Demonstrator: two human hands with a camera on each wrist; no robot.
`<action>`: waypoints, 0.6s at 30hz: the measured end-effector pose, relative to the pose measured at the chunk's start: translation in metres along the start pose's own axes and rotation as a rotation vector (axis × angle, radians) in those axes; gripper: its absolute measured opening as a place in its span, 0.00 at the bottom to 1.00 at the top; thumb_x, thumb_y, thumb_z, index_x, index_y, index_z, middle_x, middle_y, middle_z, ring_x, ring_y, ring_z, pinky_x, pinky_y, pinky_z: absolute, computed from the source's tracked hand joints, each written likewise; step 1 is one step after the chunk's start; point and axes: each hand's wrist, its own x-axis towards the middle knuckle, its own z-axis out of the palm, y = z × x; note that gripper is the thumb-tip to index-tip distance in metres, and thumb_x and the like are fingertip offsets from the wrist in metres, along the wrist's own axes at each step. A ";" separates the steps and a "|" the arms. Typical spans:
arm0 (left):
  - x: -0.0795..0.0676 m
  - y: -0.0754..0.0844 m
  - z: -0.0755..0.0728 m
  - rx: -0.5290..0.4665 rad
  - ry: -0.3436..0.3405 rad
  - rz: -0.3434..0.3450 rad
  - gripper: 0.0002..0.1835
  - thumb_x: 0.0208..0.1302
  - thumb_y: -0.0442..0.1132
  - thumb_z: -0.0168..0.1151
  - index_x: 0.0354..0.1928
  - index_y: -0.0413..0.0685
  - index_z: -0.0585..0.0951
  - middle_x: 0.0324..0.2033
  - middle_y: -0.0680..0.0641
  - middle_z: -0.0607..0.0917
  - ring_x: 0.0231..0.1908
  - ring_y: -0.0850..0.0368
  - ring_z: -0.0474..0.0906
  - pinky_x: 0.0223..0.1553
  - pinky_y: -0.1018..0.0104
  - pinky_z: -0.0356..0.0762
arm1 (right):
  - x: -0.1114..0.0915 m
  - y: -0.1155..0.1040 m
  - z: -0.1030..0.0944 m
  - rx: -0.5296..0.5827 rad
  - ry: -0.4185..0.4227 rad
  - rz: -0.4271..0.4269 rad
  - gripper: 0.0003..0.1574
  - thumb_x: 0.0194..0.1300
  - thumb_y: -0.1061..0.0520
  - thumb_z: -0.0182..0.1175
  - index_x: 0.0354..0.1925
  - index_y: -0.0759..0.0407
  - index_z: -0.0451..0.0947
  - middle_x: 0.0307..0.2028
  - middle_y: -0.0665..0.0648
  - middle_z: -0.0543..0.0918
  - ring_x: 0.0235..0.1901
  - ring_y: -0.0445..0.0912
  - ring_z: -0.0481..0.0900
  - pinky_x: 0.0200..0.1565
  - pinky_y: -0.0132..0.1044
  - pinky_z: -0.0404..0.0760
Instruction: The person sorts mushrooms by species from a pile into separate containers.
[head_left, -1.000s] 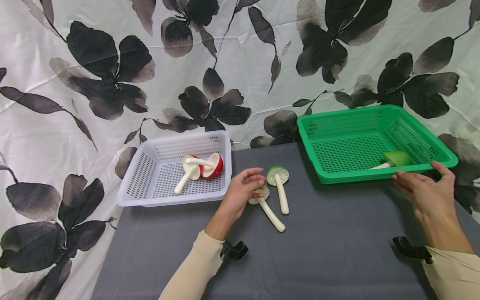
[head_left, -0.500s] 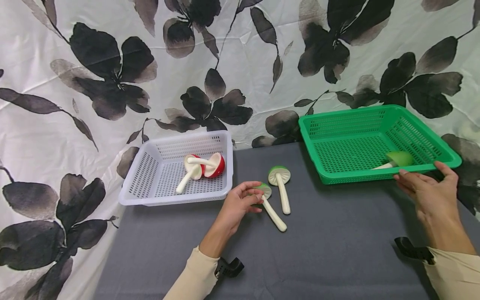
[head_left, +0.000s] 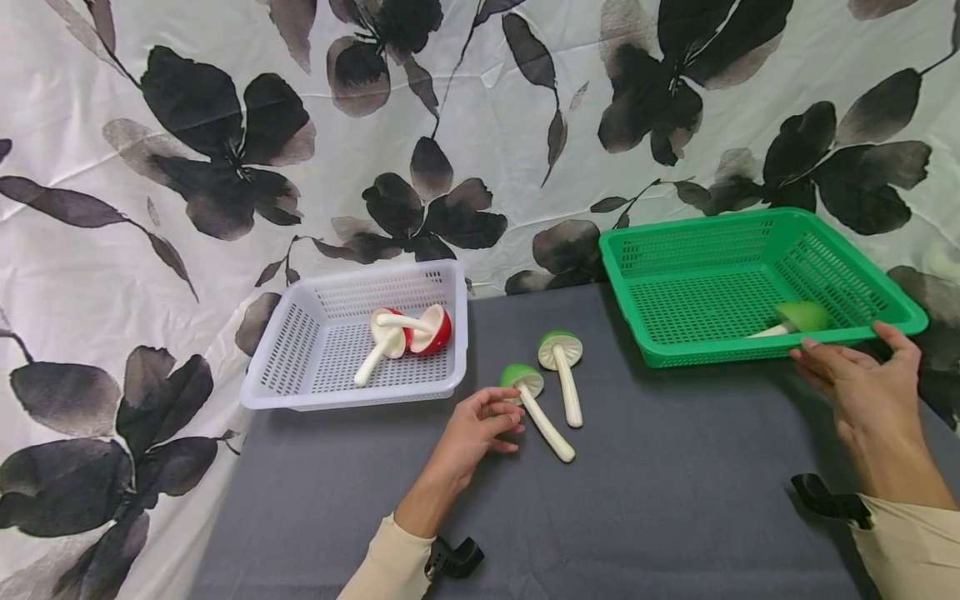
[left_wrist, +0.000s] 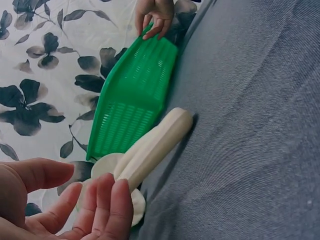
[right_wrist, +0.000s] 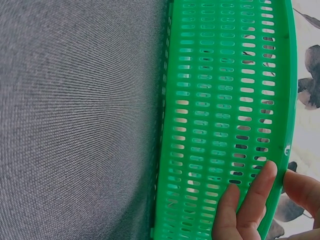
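Observation:
My left hand [head_left: 480, 427] is beside the cap of a green-capped toy mushroom [head_left: 550, 429], fingers loosely bent and holding nothing. The left wrist view shows its thumb and fingertips apart, the fingers overlapping the pale mushroom stem [left_wrist: 162, 145]. A second green-capped mushroom [head_left: 570, 396] lies just right of the first, both on grey cloth. At the right, my right hand [head_left: 870, 387] pinches the near rim of a green plastic basket [head_left: 637, 337], thumb over the rim and fingers against the perforated outer wall [right_wrist: 220, 100]. One green-capped mushroom [head_left: 804, 316] lies inside that basket.
A white plastic basket [head_left: 262, 396] stands at the left with two red-capped mushrooms [head_left: 431, 331] in it. Both baskets stand at the back of the grey cloth-covered table [head_left: 660, 500], against a floral curtain [head_left: 300, 167]. Each wrist wears a black strap mount [head_left: 457, 558].
My left hand has drawn back down and slightly left, uncovering the nearer green mushroom's cap. The right hand keeps its grip on the green basket's rim.

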 end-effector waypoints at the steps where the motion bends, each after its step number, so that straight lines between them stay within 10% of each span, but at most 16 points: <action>1: 0.000 -0.001 0.000 0.000 0.000 -0.004 0.21 0.68 0.29 0.63 0.62 0.36 0.77 0.49 0.31 0.82 0.38 0.52 0.85 0.34 0.61 0.87 | 0.000 0.000 0.000 0.002 0.001 0.000 0.67 0.60 0.68 0.71 0.78 0.37 0.38 0.26 0.49 0.84 0.24 0.41 0.88 0.27 0.29 0.85; 18: 0.013 -0.021 0.007 0.047 -0.029 -0.006 0.24 0.67 0.31 0.64 0.65 0.44 0.77 0.53 0.32 0.81 0.43 0.48 0.87 0.35 0.61 0.86 | -0.001 0.001 -0.001 -0.008 -0.016 -0.005 0.66 0.63 0.70 0.68 0.78 0.36 0.37 0.26 0.49 0.85 0.25 0.40 0.88 0.28 0.28 0.85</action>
